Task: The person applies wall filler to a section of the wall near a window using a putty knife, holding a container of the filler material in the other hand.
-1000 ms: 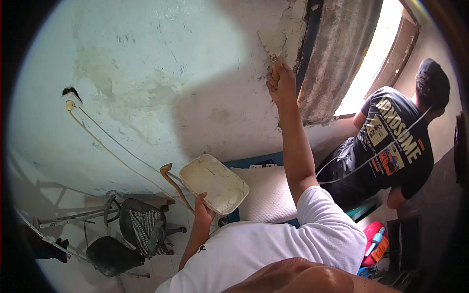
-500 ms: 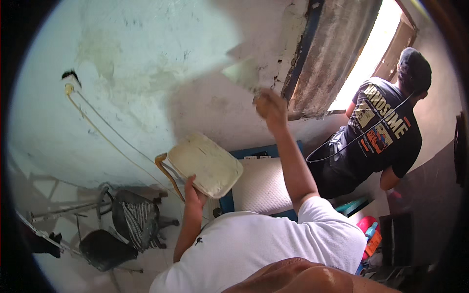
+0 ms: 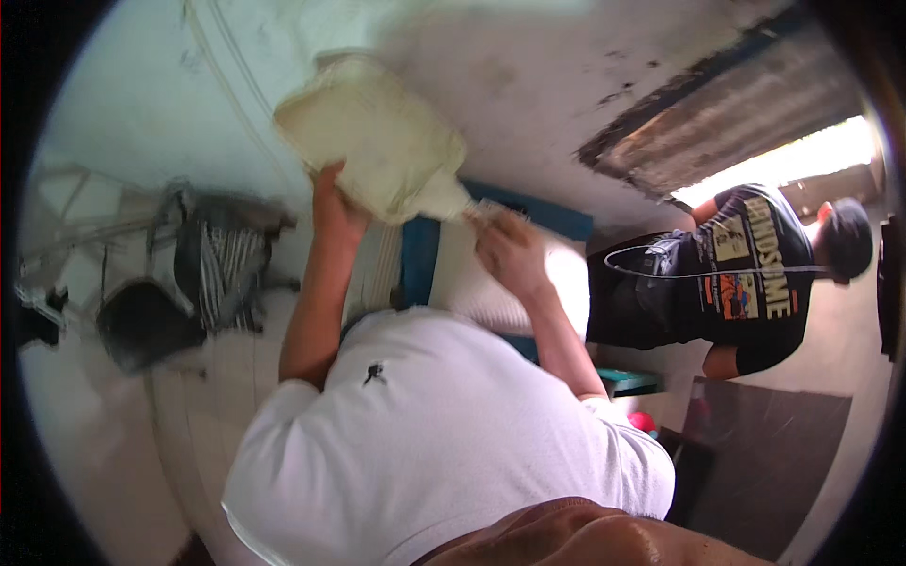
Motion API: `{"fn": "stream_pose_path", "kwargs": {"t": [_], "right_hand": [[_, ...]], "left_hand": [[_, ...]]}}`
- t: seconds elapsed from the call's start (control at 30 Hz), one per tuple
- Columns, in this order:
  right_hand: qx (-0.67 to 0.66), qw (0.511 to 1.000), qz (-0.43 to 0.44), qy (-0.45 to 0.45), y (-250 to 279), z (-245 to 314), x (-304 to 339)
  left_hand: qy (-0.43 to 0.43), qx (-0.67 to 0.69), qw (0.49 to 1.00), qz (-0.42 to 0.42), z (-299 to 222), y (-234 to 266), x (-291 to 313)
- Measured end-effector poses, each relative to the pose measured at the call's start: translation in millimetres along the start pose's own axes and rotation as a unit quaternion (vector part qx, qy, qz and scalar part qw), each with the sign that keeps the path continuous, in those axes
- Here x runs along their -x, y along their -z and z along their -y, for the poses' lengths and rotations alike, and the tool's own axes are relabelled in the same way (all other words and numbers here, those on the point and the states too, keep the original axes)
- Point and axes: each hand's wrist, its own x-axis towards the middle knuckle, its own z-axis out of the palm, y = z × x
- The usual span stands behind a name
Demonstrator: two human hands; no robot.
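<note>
My left hand point(image 3: 338, 209) grips the near edge of a pale, shallow tray point(image 3: 363, 127), its thumb over the rim. Whitish paste is smeared over the tray, which is tilted and blurred by motion. In my right hand point(image 3: 511, 253) is a putty knife, fingers closed round its handle. Its pale blade point(image 3: 439, 196) lies at the tray's right edge, against the paste. How much paste is on the blade I cannot tell.
Ahead stands a patchy, pale wall point(image 3: 528, 94) with a window point(image 3: 783, 165) at right. A co-worker in a black shirt point(image 3: 746, 264) stands on the right. Dark chairs point(image 3: 222, 259) are at left. A white textured surface with blue edging point(image 3: 415, 264) lies below my hands.
My right hand has come down from the wall, bringing the putty knife to the tray. The tray sits higher in the picture and my view has tipped downward.
</note>
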Motion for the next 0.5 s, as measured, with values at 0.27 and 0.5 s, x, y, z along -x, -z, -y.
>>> {"fn": "stream_pose_path", "kwargs": {"t": [0.27, 0.5], "right_hand": [[-0.07, 0.997, -0.02, -0.002, 31.4, -0.3, -10.0], [-0.471, 0.843, -0.019, -0.26, 24.2, -12.1, 7.6]], "left_hand": [[-0.092, -0.051, 0.994, 0.008, -10.0, -30.2, 18.3], [-0.088, -0.02, 0.996, -0.014, -25.2, -22.2, 34.2]]}}
